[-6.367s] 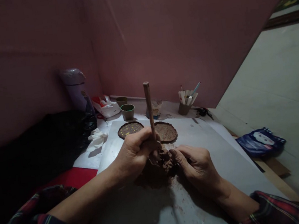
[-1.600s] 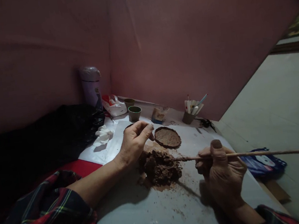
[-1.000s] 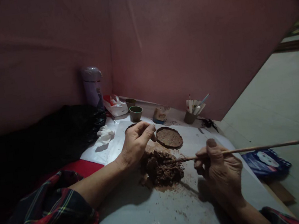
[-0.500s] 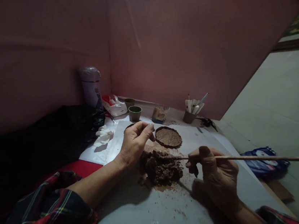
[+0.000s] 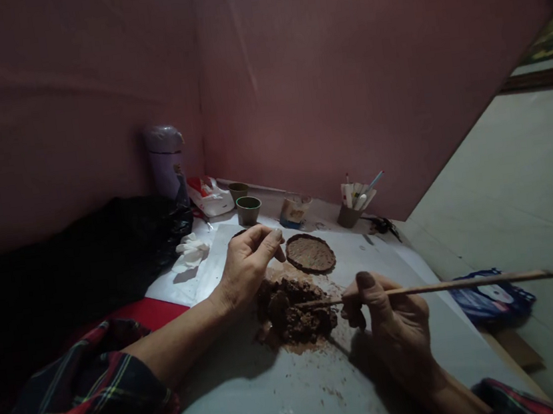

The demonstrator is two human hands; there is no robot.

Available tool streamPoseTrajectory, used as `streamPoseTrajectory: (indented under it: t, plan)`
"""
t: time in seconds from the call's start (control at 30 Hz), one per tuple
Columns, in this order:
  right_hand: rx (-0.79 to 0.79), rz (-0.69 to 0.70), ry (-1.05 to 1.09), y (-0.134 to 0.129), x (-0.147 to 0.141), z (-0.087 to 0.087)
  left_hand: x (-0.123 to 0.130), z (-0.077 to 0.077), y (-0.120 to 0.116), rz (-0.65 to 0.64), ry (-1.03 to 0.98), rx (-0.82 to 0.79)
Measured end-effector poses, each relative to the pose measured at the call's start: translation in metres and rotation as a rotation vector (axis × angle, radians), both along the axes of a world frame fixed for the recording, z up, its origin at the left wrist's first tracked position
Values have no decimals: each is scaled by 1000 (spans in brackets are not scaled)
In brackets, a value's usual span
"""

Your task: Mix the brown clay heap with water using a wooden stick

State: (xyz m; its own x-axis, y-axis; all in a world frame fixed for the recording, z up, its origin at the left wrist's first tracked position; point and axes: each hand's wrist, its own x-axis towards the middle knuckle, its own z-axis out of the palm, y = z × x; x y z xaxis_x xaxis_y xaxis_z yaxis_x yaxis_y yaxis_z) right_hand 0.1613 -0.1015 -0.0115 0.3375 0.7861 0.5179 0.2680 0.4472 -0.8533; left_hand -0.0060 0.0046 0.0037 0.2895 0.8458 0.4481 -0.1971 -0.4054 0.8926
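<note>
A long thin wooden stick point(image 5: 447, 285) is pinched in my right hand point(image 5: 396, 320). Its left tip reaches into a heap of dark brown, lumpy, wet-looking material point(image 5: 295, 319) on the white table sheet. My left hand point(image 5: 250, 264) hovers over the upper left of that heap, fingers curled against the thumb; what they hold, if anything, is hidden. Just beyond lies a round, shallow brown disc with a raised rim point(image 5: 311, 254). A dark edge of another thing shows behind my left hand, mostly covered.
Small cups point(image 5: 249, 210) and a glass with blue at its base point(image 5: 296, 210) stand along the back. A pot of brushes and sticks point(image 5: 352, 212) is at the back right. White gloves point(image 5: 191, 251), a black plastic bag point(image 5: 86, 257) and a purple flask point(image 5: 167, 163) occupy the left.
My right hand has moved slightly left, pushing the stick further across the heap; its far end has swung up to nearly level. My left hand has stayed almost still.
</note>
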Motion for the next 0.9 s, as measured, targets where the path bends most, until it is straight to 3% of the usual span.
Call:
streamPoseTrajectory:
  t: [0.17,0.3,0.43,0.53,0.63,0.73,0.9]
  plan:
    - [-148,-113,243,6,-2,3,1,2,2,46,-34,-38]
    - [-353,9,342,16,7,3,-2,7,5,144,-152,-25]
    - [-475,139,133,12,25,-4,-9,13,12,210,-226,24]
    - [-544,89,-44,-11,39,-2,-12,14,18,225,-283,-5]
    - [-472,-45,-250,-40,44,19,-12,13,22,193,-289,-51]
    - [-361,-63,-417,-56,36,57,-11,10,22,187,-267,-82]
    - [-261,-168,-513,-33,12,121,-8,4,23,209,-199,-81]
